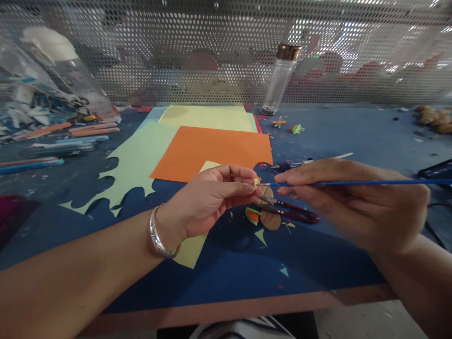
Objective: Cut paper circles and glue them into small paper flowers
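Between the thumb and fingers of my left hand (215,190) is pinched a small yellow and orange paper piece (256,182). My right hand (349,202) grips a thin paintbrush (374,182) with a blue handle. Its tip reaches to the paper piece, near my left fingertips. Below the hands lie thread snips (300,213) with dark red handles, beside round brown discs (270,220) and a small green and orange folded paper piece (253,215). Under my left hand is a yellow paper strip (192,252).
An orange sheet (212,150) lies over yellow and cut pale green paper (134,155). A glass bottle (278,80) stands behind, before a perforated metal panel (197,56). Rolled paper sticks (88,129) and a white-capped bottle (70,70) are at left. Paper scraps dot the blue tabletop.
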A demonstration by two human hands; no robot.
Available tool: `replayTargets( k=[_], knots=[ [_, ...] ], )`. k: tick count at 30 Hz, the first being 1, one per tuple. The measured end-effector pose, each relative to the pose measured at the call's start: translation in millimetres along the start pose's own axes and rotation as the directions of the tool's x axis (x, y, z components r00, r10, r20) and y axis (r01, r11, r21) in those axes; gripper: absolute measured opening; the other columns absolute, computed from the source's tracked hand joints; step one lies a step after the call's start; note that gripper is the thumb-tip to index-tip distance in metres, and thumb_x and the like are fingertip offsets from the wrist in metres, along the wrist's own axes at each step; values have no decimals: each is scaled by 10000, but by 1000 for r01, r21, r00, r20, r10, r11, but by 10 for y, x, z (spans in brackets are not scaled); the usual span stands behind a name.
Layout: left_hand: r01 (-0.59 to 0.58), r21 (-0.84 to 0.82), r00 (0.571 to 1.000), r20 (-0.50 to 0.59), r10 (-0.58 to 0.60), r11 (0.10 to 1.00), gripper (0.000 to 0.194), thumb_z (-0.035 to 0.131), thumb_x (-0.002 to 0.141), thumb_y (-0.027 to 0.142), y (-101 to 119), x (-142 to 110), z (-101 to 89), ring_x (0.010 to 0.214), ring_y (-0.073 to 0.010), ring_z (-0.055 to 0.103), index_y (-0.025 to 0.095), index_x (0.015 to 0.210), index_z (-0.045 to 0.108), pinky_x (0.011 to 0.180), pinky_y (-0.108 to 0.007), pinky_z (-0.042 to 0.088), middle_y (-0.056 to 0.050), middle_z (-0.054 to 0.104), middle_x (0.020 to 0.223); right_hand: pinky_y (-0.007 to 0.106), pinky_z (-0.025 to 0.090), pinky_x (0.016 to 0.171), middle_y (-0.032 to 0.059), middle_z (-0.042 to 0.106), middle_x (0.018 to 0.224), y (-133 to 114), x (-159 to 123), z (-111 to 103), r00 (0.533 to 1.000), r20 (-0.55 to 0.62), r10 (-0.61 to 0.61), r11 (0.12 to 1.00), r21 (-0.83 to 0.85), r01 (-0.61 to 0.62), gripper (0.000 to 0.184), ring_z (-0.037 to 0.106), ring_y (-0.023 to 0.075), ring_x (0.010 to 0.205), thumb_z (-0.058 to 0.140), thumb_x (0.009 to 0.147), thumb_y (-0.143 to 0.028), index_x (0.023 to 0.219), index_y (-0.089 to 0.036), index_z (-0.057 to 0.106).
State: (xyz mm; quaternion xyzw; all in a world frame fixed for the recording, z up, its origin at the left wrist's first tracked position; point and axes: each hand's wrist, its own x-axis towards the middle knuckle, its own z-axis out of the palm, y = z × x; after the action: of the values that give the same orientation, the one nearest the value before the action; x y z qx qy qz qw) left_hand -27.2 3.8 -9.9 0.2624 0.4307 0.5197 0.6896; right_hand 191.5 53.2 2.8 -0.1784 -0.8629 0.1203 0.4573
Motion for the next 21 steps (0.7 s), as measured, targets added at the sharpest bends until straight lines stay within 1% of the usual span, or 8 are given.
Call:
replayTargets(
  k=[3,6,8,11,14,17,21],
  knots=[
    [17,14,1000,-3,-17,1000,146,723,817,-13,11,-5,6,757,-113,732,122,852,680,798,-242,603,-14,725,811,225,613,799,-61,814,959,-6,5,-12,1000,16,6,1000,-20,-6,307,758,120,838,740,836,-78,1046,-301,768],
    [-1,52,1000,-1,1,999,125,750,813,28,13,-11,3,753,-111,726,125,858,685,781,-235,601,-9,720,819,235,617,809,-63,813,971,-1,8,-21,999,37,-9,1000,-24,10,309,756,121,831,734,848,-91,1073,-302,761],
    [-33,86,999,0,33,996,118,774,799,55,11,-14,-1,744,-106,716,123,841,687,763,-227,594,-6,718,819,278,632,785,-59,813,976,-3,11,-23,999,42,-29,999,-25,30,343,761,148,821,726,854,-99,1112,-322,758],
    [-88,120,996,-7,89,989,111,786,787,81,5,-12,-8,733,-100,701,127,815,689,754,-226,582,-3,714,809,363,650,742,-59,811,973,-16,13,-25,998,49,-27,999,-38,29,447,771,199,805,687,870,-101,1198,-400,737],
    [-124,143,992,-20,128,982,98,782,792,115,-7,-8,-19,741,-112,704,135,816,690,767,-248,580,-6,715,802,396,659,733,-75,806,989,-26,4,-30,997,69,-27,998,-55,31,536,776,216,803,661,878,-96,1263,-467,696],
    [-154,170,986,-34,161,973,98,771,802,123,-21,-9,-27,753,-126,716,136,844,684,761,-260,580,-16,723,813,397,660,769,-71,802,1040,-15,-17,-41,994,105,-42,996,-70,50,543,778,219,835,671,872,-89,1278,-451,690],
    [-195,194,977,-52,209,961,135,755,820,113,-32,-16,-17,766,-136,733,137,926,674,760,-269,594,-10,709,834,375,652,823,-60,797,1094,7,-39,-47,989,115,-89,994,-56,95,523,778,210,894,688,857,-71,1266,-396,702]
  ],
)
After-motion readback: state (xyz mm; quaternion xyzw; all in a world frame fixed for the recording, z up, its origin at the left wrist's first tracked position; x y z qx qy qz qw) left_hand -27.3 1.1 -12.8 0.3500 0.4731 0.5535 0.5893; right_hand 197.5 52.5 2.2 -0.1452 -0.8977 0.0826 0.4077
